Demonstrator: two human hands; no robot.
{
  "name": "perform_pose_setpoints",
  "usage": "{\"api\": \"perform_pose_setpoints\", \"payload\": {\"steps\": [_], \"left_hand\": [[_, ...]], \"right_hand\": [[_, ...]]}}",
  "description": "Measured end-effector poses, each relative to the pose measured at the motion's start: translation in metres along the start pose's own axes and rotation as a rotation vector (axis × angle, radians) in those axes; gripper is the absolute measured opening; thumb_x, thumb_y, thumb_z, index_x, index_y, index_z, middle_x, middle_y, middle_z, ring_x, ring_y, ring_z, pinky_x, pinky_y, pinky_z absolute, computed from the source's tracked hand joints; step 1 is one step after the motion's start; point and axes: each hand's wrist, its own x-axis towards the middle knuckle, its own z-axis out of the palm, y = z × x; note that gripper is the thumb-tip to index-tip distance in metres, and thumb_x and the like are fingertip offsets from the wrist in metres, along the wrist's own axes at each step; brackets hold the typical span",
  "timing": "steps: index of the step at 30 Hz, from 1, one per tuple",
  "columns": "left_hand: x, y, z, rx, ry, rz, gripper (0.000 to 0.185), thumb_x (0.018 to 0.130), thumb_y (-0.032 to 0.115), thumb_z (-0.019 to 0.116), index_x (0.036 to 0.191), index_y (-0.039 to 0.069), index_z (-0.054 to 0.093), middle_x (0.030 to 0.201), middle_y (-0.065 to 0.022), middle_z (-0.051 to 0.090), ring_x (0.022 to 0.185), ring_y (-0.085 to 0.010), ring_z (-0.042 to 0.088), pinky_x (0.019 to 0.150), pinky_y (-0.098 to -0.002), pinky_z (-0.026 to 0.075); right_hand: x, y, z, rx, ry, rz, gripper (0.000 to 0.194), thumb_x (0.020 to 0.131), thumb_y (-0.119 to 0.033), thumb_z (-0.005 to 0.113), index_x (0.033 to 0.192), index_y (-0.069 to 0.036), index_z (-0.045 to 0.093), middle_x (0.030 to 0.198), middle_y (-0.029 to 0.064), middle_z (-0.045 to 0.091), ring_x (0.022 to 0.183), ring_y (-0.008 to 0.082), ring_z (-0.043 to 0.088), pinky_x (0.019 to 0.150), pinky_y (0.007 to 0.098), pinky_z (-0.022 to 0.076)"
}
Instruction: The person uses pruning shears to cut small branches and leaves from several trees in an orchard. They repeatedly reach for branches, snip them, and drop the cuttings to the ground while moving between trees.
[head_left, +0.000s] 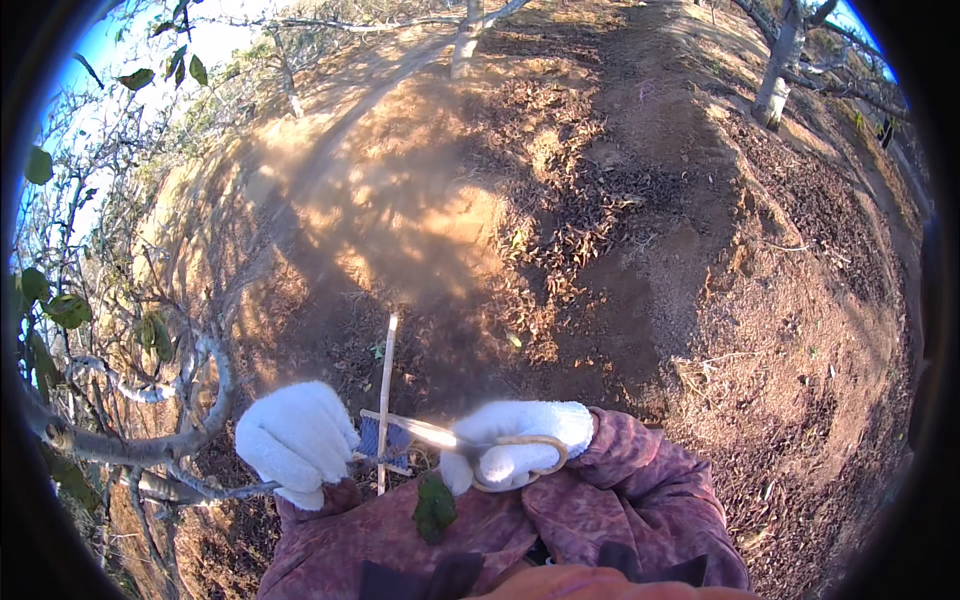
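Observation:
My left hand (296, 442), in a white knit glove, is closed around a thin tree branch (240, 491) that comes in from the left. In my right hand (517, 427), gloved the same way, is a pair of scissors (431, 433) with large looped handles. Their bright blades point left toward my left hand, apart from it. Whether the blades are parted is hard to tell in the glare. A dark green leaf (435, 506) hangs below the blades, in front of my purple patterned jacket (480, 536). How the leaf is attached cannot be seen.
Behind the blades are a pale upright stick (387, 375) and a blue woven panel (370, 435) with light-coloured bars. A thick curved bough (127, 450) with twigs fills the left side. Dry leaves (555, 277) cover sloping soil. Tree trunks (776, 82) stand farther off.

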Motion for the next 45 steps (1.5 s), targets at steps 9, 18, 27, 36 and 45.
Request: {"api": "perform_pose_setpoints", "payload": {"steps": [9,18,27,36,45], "left_hand": [[0.029,0.01,-0.043,0.212,-0.204,-0.063,0.034,0.087,0.015,0.09,0.11,-0.004,0.073,0.1,-0.018,0.078,0.082,-0.0264,0.074,0.077,-0.041,0.062],[0.014,0.026,-0.021,0.5,0.228,-0.121,0.024,0.086,0.016,0.089,0.1,0.002,0.076,0.092,-0.0156,0.077,0.08,-0.0297,0.075,0.076,-0.0455,0.06],[0.018,-0.012,0.053,1.018,0.955,0.011,0.024,0.101,0.032,0.074,0.1,0.009,0.068,0.083,-0.004,0.068,0.065,-0.0187,0.061,0.062,-0.0379,0.048],[0.023,-0.037,0.094,1.293,1.505,0.138,0.016,0.106,0.02,0.065,0.114,0.006,0.068,0.099,-0.0081,0.07,0.091,-0.0219,0.067,0.083,-0.0397,0.057],[0.031,-0.043,0.114,1.252,1.687,0.054,0.02,0.105,0.018,0.067,0.117,0.003,0.065,0.099,-0.0101,0.067,0.092,-0.0237,0.067,0.086,-0.0454,0.058]], "right_hand": [[0.054,-0.071,-0.09,0.148,-0.302,0.285,0.038,0.106,-0.032,0.067,0.122,0.002,0.061,0.068,-0.0072,0.05,0.06,0.0022,0.043,0.056,0.0202,0.0327],[0.112,-0.124,-0.144,-0.06,-0.435,0.411,0.036,0.101,-0.022,0.066,0.127,0.004,0.065,0.082,0.0017,0.061,0.071,0.0093,0.053,0.064,0.0229,0.0414],[0.178,-0.127,-0.204,0.046,-0.825,0.415,0.045,0.111,-0.028,0.055,0.14,0.006,0.058,0.118,0.0106,0.072,0.095,0.0147,0.07,0.081,0.0236,0.0567],[0.194,-0.144,-0.189,-0.024,-0.905,0.789,0.049,0.101,-0.029,0.076,0.134,0.005,0.061,0.092,-0.0017,0.065,0.078,0.0053,0.059,0.071,0.0198,0.0474],[0.196,-0.112,-0.173,-0.029,-0.998,0.789,0.03,0.108,-0.019,0.064,0.126,0.004,0.067,0.095,-0.0001,0.072,0.077,0.007,0.068,0.068,0.0222,0.0551]]}}
